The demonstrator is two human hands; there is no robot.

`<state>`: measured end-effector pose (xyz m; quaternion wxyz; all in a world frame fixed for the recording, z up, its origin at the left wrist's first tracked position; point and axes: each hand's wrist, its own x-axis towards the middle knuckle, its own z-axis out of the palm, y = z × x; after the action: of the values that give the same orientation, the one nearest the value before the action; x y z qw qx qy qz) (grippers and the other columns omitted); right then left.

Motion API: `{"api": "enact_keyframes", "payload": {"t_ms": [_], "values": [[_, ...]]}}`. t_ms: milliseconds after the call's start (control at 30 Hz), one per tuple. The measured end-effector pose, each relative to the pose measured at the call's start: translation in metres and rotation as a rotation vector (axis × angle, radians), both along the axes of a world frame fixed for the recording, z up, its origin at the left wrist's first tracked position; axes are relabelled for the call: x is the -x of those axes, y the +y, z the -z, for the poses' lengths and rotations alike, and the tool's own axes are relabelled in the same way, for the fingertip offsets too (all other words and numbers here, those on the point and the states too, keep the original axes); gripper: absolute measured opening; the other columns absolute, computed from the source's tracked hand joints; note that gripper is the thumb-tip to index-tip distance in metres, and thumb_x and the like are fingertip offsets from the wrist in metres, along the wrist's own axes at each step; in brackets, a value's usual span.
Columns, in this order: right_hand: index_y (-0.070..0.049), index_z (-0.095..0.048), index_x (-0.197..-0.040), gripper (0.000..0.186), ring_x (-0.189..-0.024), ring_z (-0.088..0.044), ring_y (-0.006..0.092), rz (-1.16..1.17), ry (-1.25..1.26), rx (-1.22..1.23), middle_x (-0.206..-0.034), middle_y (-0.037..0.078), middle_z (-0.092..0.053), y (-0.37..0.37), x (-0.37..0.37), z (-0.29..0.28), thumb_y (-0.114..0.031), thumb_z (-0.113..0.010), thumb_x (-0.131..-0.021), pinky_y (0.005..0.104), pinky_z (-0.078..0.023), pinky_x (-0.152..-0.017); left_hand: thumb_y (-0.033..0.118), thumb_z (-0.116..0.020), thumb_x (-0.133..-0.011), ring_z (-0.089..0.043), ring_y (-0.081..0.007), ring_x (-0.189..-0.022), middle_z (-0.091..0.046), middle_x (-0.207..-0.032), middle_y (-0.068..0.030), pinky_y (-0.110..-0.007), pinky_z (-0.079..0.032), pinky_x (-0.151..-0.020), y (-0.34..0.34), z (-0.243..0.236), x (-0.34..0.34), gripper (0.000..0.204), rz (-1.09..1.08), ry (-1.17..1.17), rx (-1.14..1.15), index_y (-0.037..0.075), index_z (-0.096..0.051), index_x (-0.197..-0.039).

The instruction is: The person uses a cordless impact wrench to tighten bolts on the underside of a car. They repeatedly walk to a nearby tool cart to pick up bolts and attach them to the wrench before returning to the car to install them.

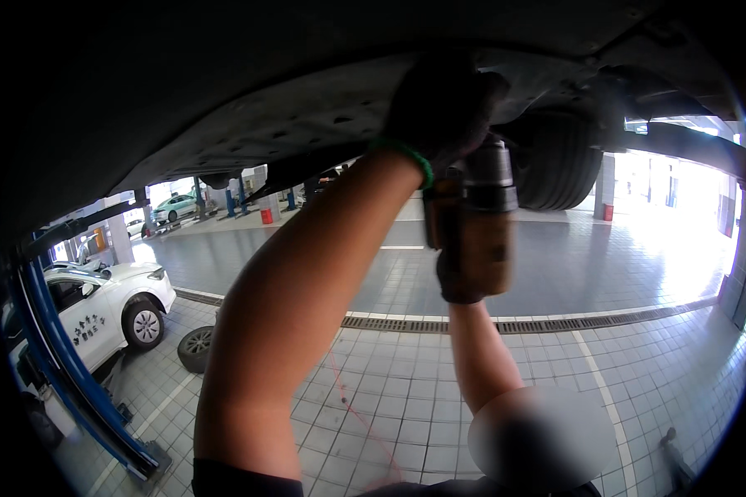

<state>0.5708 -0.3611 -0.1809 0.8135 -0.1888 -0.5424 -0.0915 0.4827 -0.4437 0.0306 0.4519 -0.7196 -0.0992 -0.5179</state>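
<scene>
The left hand (441,103), in a dark glove, presses up against the car underbody (307,116), fingers curled, gripping nothing I can make out. The right hand (456,277), gloved, is closed round the drill (477,219), held upright just below the underbody, beside the tyre (559,161).

overhead, closed off by the dark car underbody (249,124), low and wide across the top. tight between underbody and cordless drill (472,232), with the gloved left hand (439,103) pressed up against the panel. right hand (456,277) wrapped round the drill grip. blocked on the upper right by a hanging tyre (555,161). open air below the forearms, down to the tiled floor (389,398). hemmed at far left by the blue lift post (66,364); loose wheel (195,348) and white car (108,311) beyond it.
</scene>
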Motion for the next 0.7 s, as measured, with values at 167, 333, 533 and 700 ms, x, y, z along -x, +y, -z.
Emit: {"api": "enact_keyframes", "payload": {"t_ms": [167, 333, 533, 700], "values": [[-0.008, -0.046, -0.148, 0.047, -0.136, -0.048, 0.0198, -0.398, 0.046, -0.043, -0.143, 0.01, -0.054, 0.027, 0.025, 0.022, -0.017, -0.061, -0.104, 0.0382, -0.035, -0.117, 0.016, -0.07, -0.091, -0.071, -0.0338, -0.106, -0.073, -0.106, -0.0166, -0.046, -0.059, -0.093, 0.0, 0.005, -0.005, 0.016, 0.07, -0.01, 0.03, 0.015, -0.078, -0.104], [-0.009, -0.042, -0.152, 0.051, -0.138, -0.047, 0.021, -0.226, 0.044, -0.096, -0.146, 0.01, -0.052, 0.058, 0.012, 0.019, -0.015, -0.059, -0.104, 0.0394, -0.033, -0.119, 0.011, -0.072, -0.087, -0.072, -0.0316, -0.102, -0.074, -0.108, -0.0142, -0.045, -0.06, -0.091, -0.016, 0.005, -0.004, 0.017, -0.046, 0.022, 0.113, 0.014, -0.077, -0.103], [-0.008, -0.04, -0.153, 0.052, -0.14, -0.044, 0.022, -0.138, 0.055, -0.009, -0.148, 0.01, -0.049, 0.048, 0.044, 0.025, -0.014, -0.058, -0.104, 0.0397, -0.03, -0.121, 0.011, -0.072, -0.088, -0.073, -0.0292, -0.101, -0.076, -0.108, -0.0121, -0.046, -0.061, -0.092, 0.002, -0.002, 0.005, 0.012, -0.004, 0.07, -0.123, 0.013, -0.077, -0.099], [-0.008, -0.039, -0.154, 0.054, -0.14, -0.042, 0.0228, 0.104, -0.099, 0.236, -0.148, 0.011, -0.048, 0.057, 0.033, 0.028, -0.013, -0.058, -0.104, 0.0401, -0.029, -0.121, 0.014, -0.075, -0.089, -0.073, -0.0284, -0.1, -0.076, -0.102, -0.0119, -0.045, -0.06, -0.093, 0.007, 0.001, 0.002, 0.01, -0.02, 0.049, -0.097, 0.012, -0.077, -0.098]]}}
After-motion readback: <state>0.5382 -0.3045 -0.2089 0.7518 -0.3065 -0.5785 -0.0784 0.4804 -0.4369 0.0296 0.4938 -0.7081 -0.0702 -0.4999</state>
